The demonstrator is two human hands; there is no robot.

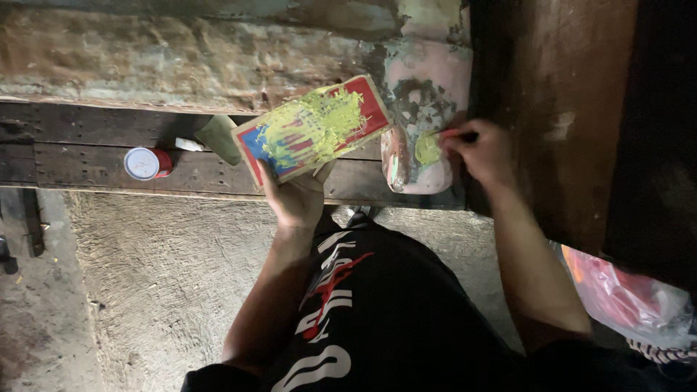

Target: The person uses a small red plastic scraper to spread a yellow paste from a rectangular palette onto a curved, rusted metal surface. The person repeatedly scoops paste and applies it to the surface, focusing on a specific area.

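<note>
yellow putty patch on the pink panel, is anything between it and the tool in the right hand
Nothing visible does. The right hand holds a thin tool with its tip already at the yellow putty patch on the pink panel. The left hand holds the putty-smeared card off to the side.

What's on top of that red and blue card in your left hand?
Yellow-green putty is smeared across most of the card; red and blue edges show around it. The card's centre is covered, and the left hand hides its lower edge.

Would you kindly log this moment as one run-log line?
left hand: holds putty-smeared card | right hand: presses small tool on yellow putty patch | red can: on ledge, untouched
</note>
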